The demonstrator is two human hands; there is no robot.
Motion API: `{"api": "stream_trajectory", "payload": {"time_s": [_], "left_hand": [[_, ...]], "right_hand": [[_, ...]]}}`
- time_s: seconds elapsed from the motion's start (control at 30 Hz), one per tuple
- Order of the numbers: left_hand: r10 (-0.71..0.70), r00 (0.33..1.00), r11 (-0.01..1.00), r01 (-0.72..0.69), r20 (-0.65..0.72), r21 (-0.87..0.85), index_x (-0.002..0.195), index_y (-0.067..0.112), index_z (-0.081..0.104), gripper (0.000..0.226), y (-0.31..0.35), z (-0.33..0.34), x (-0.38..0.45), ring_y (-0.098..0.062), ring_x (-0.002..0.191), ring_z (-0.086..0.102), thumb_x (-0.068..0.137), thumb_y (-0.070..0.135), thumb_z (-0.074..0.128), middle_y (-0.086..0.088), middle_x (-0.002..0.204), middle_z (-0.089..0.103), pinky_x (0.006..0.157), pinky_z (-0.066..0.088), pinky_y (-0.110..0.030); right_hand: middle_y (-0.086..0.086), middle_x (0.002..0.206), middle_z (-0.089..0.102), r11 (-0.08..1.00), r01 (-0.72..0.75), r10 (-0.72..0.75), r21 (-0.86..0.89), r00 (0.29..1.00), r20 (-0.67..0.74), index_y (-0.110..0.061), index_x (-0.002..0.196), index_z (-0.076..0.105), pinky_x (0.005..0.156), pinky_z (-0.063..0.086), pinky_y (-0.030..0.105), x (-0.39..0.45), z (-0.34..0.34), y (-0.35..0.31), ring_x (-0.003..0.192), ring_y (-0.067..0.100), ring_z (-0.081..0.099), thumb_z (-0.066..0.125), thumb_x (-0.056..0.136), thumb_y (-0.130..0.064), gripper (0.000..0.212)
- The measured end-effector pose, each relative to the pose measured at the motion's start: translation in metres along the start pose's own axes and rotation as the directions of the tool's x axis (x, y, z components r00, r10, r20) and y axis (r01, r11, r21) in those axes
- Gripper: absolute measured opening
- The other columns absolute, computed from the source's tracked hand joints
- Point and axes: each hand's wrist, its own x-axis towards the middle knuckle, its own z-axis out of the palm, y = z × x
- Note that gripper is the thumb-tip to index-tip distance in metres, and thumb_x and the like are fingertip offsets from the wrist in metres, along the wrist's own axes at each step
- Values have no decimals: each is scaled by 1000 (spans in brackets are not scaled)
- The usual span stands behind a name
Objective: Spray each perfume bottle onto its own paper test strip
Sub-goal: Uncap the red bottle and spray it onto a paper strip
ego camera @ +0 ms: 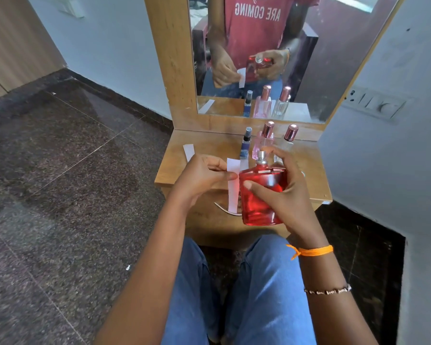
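My right hand [283, 192] grips a red perfume bottle [259, 202] upright above the table's front edge, a finger arched over its silver spray nozzle [261, 156]. My left hand [204, 178] pinches a white paper test strip [233, 185] held vertically just left of the bottle. Another white strip [189, 151] lies on the wooden table [209, 145], partly hidden by my left hand. At the back stand a slim blue bottle [245, 143], a pink bottle with a rose cap [264, 140] and a clear bottle with a rose cap [289, 139].
A wood-framed mirror [259, 58] rises behind the table and reflects the bottles and hands. A white wall with a switch panel [373, 105] is close on the right. Dark stone floor [60, 170] spreads to the left. A metal drawer handle [223, 209] shows below the tabletop.
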Motion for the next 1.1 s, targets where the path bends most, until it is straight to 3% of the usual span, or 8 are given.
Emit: {"api": "stream_trajectory", "payload": {"time_s": [0.17, 0.27, 0.4, 0.57, 0.7, 0.8, 0.93, 1.1], "left_hand": [[-26, 1000, 997, 24, 16, 70, 85, 23, 71, 17, 2, -5, -6, -1, 72, 57, 91, 16, 57, 7, 78, 68, 75, 45, -21], [-35, 999, 996, 31, 42, 85, 86, 23, 70, 19, 2, -5, -7, -3, 76, 56, 93, 14, 54, 10, 77, 65, 80, 46, -24], [-62, 998, 996, 63, -19, 55, 85, 21, 69, 14, 1, -4, -9, -4, 83, 59, 90, 13, 59, 8, 84, 67, 73, 44, -20], [-79, 995, 997, 78, -69, -7, 93, 20, 69, 14, -2, -3, -11, -1, 85, 61, 86, 10, 64, 10, 89, 69, 69, 42, -17], [-119, 990, 990, 112, -76, -87, 90, 22, 63, 19, -2, -2, -12, -10, 87, 63, 79, 9, 70, 5, 87, 68, 71, 46, -23], [-132, 990, 988, 128, -42, -91, 92, 19, 65, 20, -2, -2, -13, -15, 88, 64, 78, 6, 71, 1, 83, 68, 79, 51, -27], [-132, 991, 988, 130, -12, -78, 93, 19, 66, 23, 0, -1, -15, 1, 69, 64, 78, 3, 70, 5, 77, 67, 55, 45, -8], [-135, 991, 987, 137, 23, -86, 103, 14, 68, 26, 0, 0, -16, 4, 71, 65, 79, 5, 70, 3, 84, 71, 56, 46, -7]], "right_hand": [[-20, 109, 61, 901, 139, -137, -411, 990, 35, -50, 122, 44, 79, 49, 23, 3, 4, -6, 85, -3, 59, 80, 70, -30, 66], [-11, 129, 57, 841, 182, -166, -509, 983, 78, -43, 128, 44, 84, 50, 31, 4, 4, -3, 105, 11, 58, 78, 72, -32, 66], [-4, 129, 57, 745, 221, -183, -629, 975, 125, -41, 131, 39, 78, 49, 33, 6, 4, 3, 107, 22, 59, 79, 72, -30, 72], [-7, 128, 57, 743, 216, -160, -634, 976, 146, -44, 130, 38, 76, 46, 28, 6, 2, 6, 101, 11, 54, 79, 72, -35, 72], [-8, 128, 56, 777, 194, -133, -598, 980, 146, -44, 130, 39, 81, 48, 28, 5, 1, 7, 101, 3, 48, 79, 72, -34, 70], [1, 119, 59, 642, 277, -166, -715, 961, 223, -37, 132, 40, 68, 55, 35, 7, 2, 5, 99, 20, 58, 77, 74, -34, 68], [3, 99, 60, 440, 389, -204, -809, 921, 332, -29, 129, 48, 53, 41, 26, 11, 3, 0, 90, 25, 59, 79, 73, -32, 64], [5, 99, 60, 326, 439, -193, -837, 898, 396, -28, 128, 51, 51, 40, 26, 15, 1, -5, 91, 26, 60, 76, 76, -30, 57]]}}
